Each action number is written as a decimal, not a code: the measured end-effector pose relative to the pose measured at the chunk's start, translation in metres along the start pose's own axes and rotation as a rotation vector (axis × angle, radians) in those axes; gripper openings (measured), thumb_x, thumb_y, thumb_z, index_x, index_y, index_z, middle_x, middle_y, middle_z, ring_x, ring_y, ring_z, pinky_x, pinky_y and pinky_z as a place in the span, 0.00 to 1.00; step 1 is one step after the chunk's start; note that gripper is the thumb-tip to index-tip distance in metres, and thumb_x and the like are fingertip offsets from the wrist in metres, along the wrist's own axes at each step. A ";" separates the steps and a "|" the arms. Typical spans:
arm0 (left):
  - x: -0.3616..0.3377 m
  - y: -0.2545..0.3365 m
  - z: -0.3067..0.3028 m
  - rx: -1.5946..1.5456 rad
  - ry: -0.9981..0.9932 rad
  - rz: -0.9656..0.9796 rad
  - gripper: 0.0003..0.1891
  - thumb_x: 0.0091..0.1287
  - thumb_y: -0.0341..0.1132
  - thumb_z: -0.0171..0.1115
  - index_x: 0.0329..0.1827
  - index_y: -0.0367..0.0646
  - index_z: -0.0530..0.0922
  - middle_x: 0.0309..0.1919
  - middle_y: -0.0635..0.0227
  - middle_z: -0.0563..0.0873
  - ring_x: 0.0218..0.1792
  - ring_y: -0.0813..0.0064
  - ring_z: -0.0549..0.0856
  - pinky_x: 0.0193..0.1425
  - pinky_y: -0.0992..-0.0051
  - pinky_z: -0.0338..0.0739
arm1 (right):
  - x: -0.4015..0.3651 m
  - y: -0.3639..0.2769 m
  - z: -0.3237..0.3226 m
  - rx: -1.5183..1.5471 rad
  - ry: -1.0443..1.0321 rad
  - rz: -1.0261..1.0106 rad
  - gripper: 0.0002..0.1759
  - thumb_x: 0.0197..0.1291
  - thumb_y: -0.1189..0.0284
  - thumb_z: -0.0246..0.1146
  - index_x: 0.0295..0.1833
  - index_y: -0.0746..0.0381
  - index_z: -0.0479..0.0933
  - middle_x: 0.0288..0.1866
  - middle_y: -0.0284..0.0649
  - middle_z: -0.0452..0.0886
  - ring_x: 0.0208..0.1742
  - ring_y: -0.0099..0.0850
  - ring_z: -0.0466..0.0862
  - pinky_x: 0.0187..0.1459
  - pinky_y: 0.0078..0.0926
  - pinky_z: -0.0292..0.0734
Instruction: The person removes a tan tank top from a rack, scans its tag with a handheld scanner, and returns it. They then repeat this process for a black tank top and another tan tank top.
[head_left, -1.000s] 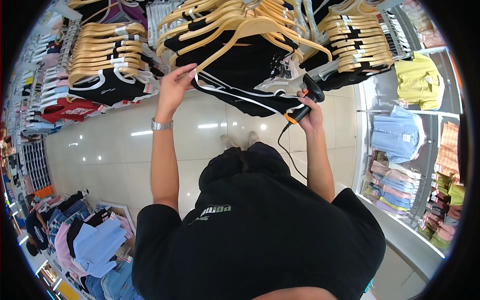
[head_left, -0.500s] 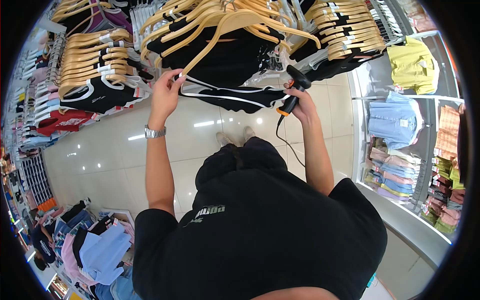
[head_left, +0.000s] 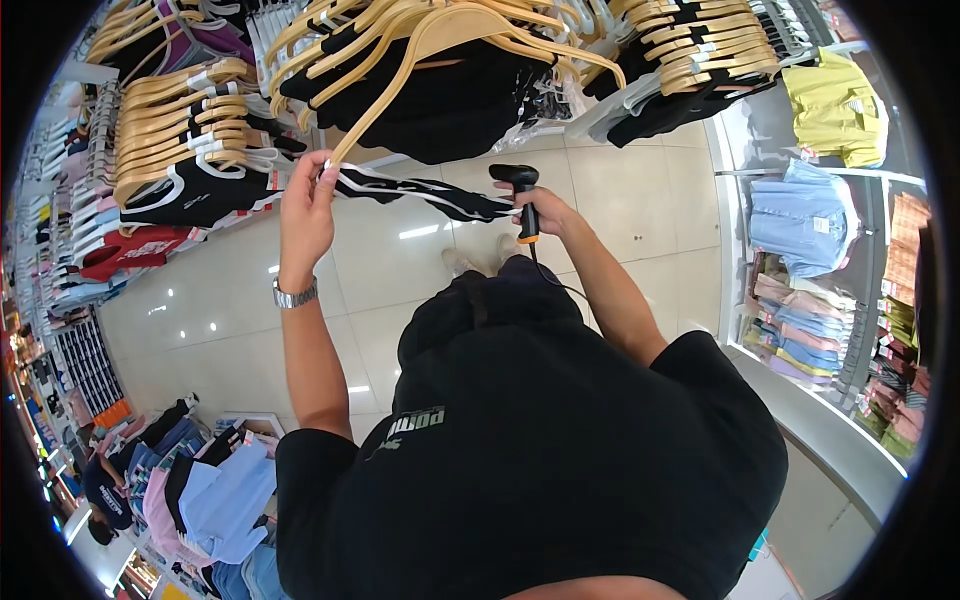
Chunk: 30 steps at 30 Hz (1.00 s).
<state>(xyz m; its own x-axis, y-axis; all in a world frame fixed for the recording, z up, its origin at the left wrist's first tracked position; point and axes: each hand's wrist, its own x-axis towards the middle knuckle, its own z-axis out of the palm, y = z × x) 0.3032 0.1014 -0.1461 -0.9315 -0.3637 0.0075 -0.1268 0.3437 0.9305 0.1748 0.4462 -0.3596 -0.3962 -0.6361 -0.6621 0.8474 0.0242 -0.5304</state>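
My left hand (head_left: 308, 210) pinches one end of a black garment with white trim (head_left: 425, 190), right at the lower tip of a wooden hanger (head_left: 400, 85). From there the garment stretches across to my right hand (head_left: 548, 215). That hand is wrapped round the handle of a black and orange barcode scanner (head_left: 515, 178), its cable hanging down. The garment's other end meets the fingers of the right hand; how they grip it is partly hidden. Black clothes (head_left: 410, 110) hang behind, under more wooden hangers.
Racks of hangers (head_left: 185, 125) stand left and ahead, with another row of hangers (head_left: 705, 40) ahead right. Shelves on the right hold a blue shirt (head_left: 805, 220) and a yellow shirt (head_left: 835, 108). Folded clothes (head_left: 225, 500) lie behind left, near another person (head_left: 108, 490). Tiled floor (head_left: 390, 280) lies below.
My right hand has moved left and slightly down with the scanner, which is now more upright. My left hand has shifted slightly left. The garment between them looks narrower and more bunched.
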 end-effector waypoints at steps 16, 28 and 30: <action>-0.024 0.025 -0.015 -0.058 0.050 -0.011 0.10 0.79 0.34 0.52 0.53 0.38 0.77 0.30 0.83 0.69 0.30 0.90 0.62 0.33 0.85 0.57 | 0.052 0.042 0.030 0.105 -0.091 0.220 0.26 0.58 0.80 0.59 0.64 0.64 0.71 0.35 0.37 0.73 0.27 0.24 0.75 0.50 0.35 0.88; -0.031 0.031 -0.001 -0.040 0.114 0.005 0.09 0.78 0.32 0.53 0.53 0.39 0.77 0.29 0.83 0.69 0.28 0.90 0.62 0.30 0.85 0.56 | 0.084 0.058 0.027 0.141 0.296 0.203 0.14 0.60 0.81 0.61 0.52 0.68 0.73 0.47 0.50 0.81 0.45 0.44 0.87 0.50 0.43 0.88; -0.031 0.032 0.002 -0.036 0.122 0.006 0.08 0.78 0.32 0.53 0.53 0.39 0.77 0.28 0.83 0.69 0.28 0.90 0.62 0.30 0.85 0.56 | 0.091 0.067 0.021 0.179 0.297 0.276 0.12 0.59 0.81 0.62 0.49 0.70 0.74 0.45 0.50 0.81 0.45 0.43 0.87 0.50 0.43 0.88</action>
<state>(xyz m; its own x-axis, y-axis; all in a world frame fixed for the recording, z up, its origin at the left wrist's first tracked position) 0.3277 0.1253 -0.1171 -0.8835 -0.4651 0.0557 -0.1068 0.3159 0.9428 0.2031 0.3736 -0.4439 -0.2092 -0.3743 -0.9034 0.9731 0.0112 -0.2299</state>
